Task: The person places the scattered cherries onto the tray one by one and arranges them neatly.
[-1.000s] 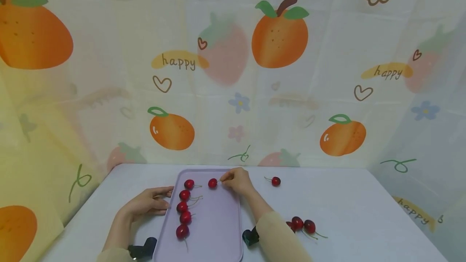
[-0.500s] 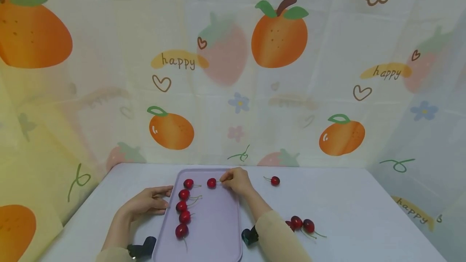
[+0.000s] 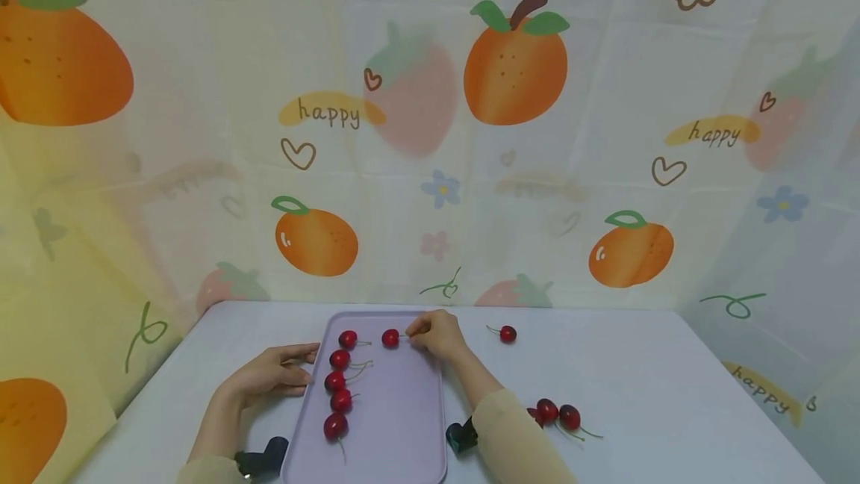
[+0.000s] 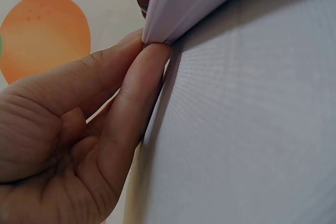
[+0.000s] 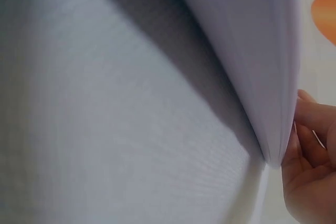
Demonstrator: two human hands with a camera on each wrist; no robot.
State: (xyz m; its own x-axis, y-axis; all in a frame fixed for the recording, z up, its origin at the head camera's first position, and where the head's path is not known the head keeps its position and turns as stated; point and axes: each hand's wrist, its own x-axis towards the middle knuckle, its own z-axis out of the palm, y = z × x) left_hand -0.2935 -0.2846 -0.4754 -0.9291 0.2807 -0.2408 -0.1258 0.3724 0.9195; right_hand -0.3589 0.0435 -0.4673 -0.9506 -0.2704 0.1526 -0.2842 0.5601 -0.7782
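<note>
A lilac tray (image 3: 393, 424) lies on the white table, with several red cherries (image 3: 340, 400) in a column along its left side. Near the tray's far edge sits another cherry (image 3: 390, 338), apart from that column. My right hand (image 3: 437, 334) pinches this cherry's stem between thumb and fingertips; in the right wrist view the hand (image 5: 312, 161) is partly behind the tray rim, hiding the tips. My left hand (image 3: 265, 373) rests thumb and fingertips against the tray's left edge. The left wrist view shows these fingers (image 4: 149, 72) touching the rim.
A lone cherry (image 3: 508, 334) lies right of the tray on the table (image 3: 645, 379). Closer in, a cluster of cherries (image 3: 569, 417) is partly covered by the right sleeve (image 3: 513, 435). Behind the table hangs a fruit-printed cloth (image 3: 430, 245).
Over the last second the view shifts very slightly. Hands, tray and cherries otherwise keep their places.
</note>
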